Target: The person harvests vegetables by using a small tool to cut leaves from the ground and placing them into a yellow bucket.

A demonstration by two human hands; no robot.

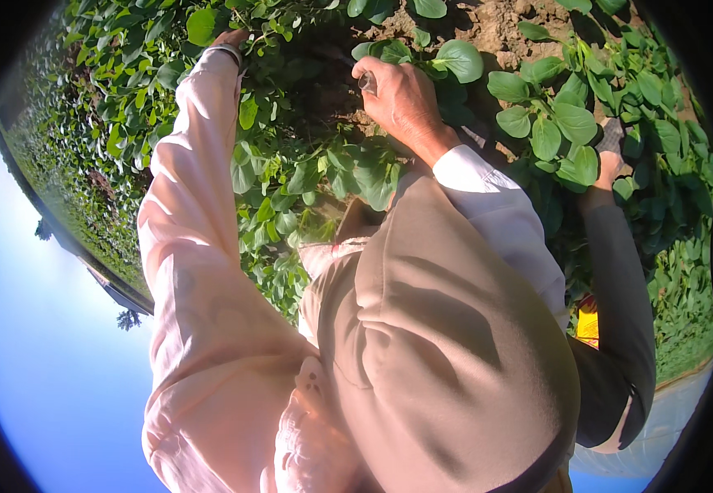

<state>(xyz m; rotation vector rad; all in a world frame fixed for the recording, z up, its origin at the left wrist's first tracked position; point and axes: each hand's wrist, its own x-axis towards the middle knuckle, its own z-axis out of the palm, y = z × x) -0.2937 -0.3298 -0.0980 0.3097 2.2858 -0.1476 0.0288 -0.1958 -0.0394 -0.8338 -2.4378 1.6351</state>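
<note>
My right hand (401,103) is closed in a fist just above the soil between the leafy plants. At its thumb side shows the dark, rounded end of a handle (366,82); the rest of that thing is hidden. Broad, rounded green leaves (459,62) stand right beside the knuckles. My left hand (229,39) reaches far out to the upper left, among small-leaved green plants (270,25). A band (225,51) circles that wrist. Foliage and the picture's angle hide most of its fingers, so its grip does not show.
At the right, another person's dark-sleeved arm (619,271) reaches into broad-leaved plants (566,123), the hand (609,168) by a greyish flat thing (611,135). My bent knee in brown cloth (455,329) fills the lower middle. Dry, crumbly soil (496,29) lies at the top. A yellow-red piece (587,322) shows behind.
</note>
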